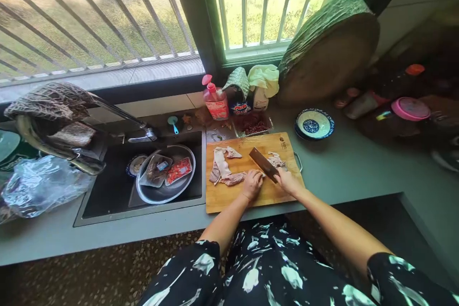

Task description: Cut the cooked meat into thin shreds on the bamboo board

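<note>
Bright daylight came through the barred window [143, 14] across the top of the frame, washing out the grass outside. The desk [351, 167] lay evenly lit. The right edge was dim and blurred, and straight lines bowed towards the corners from the wide lens.

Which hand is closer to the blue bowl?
Right. The right hand grips the cleaver below-left of the blue bowl; the left hand lies farther left, on the cutting board.
</note>
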A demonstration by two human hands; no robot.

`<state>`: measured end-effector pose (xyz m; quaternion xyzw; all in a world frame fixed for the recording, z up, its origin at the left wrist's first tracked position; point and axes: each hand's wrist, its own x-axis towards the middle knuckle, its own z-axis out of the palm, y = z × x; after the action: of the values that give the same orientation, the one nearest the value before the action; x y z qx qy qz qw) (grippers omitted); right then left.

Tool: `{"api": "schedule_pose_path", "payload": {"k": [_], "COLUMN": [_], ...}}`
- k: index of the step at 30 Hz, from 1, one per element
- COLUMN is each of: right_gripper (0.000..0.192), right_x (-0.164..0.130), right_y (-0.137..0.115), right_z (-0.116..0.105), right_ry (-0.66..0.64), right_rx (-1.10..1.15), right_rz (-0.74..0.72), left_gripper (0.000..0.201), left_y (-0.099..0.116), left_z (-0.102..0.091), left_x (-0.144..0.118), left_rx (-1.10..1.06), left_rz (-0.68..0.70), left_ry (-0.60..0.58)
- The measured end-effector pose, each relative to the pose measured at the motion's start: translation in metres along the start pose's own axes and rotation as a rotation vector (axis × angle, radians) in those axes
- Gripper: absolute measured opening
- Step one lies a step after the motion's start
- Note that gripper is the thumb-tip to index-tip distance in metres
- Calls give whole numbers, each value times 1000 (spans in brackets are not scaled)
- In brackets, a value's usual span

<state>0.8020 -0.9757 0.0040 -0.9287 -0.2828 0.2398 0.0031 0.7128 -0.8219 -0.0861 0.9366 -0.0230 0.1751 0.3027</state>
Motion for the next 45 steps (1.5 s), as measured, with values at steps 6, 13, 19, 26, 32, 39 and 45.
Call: {"api": "schedule_pose_path", "payload": {"k": [6, 13, 19, 26, 32, 39, 45], "right_gripper": [23, 28, 26, 25, 23, 24, 22], "right_x": [-16, -22, -46, 4, -7, -19, -50], "right_y": [-16, -39, -22, -55, -30, -52, -34], "right_z": [-2, 6, 18, -1, 0, 8, 20], "right_ry": [22, 19, -108, -89, -53, -37, -87], "right_rx": [-16, -54, -49, 6, 21, -12, -68], "right_rz": [3, 27, 29, 35, 156, 76, 78], "left_gripper": [25, 21, 22, 21, 24, 22, 20], "left_y": [0, -11, -13, -13, -12, -18, -15], "left_z": [-5, -9, -8, -10, -23, -21, -17], "left_x": [1, 4, 3, 4, -1, -4, 0], "left_rx": [37, 18, -25, -45, -60, -42, -52], "left_rz": [70, 123, 109, 111, 115, 147, 110], "left_ry": [-92, -135, -126, -132, -144, -153, -119]}}
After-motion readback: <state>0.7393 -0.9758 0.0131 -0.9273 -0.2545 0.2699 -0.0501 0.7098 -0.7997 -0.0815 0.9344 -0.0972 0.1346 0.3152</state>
